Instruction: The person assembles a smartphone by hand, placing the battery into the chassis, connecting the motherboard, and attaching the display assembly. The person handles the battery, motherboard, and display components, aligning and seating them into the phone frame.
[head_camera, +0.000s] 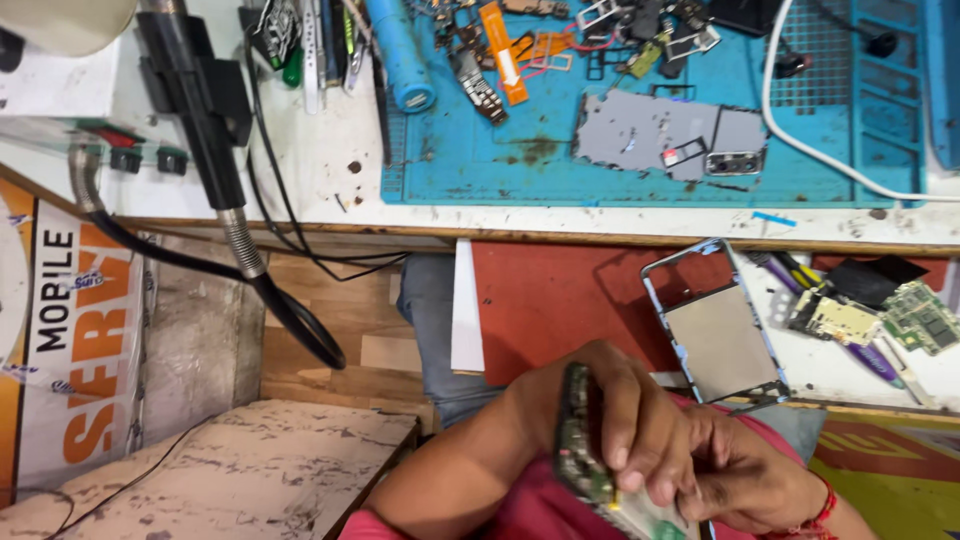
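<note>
My left hand (625, 425) reaches in from the lower left and grips a phone board assembly (583, 450), held on edge over my lap with its dark component side showing. My right hand (745, 470), with a red thread around the wrist, sits just to the right. Its fingers meet the left hand's fingers at the lower end of the assembly. Whether it grips the assembly or only touches it is hidden. Just above the hands, a bare phone frame (715, 335) with a grey back lies on an open drawer.
Two small circuit boards (880, 318) and purple-handled tools lie in the drawer on the right. The bench holds a blue work mat (480, 170) with a grey phone plate (650, 130), loose parts, a white cable (800, 140) and a black hot-air handle (200, 100).
</note>
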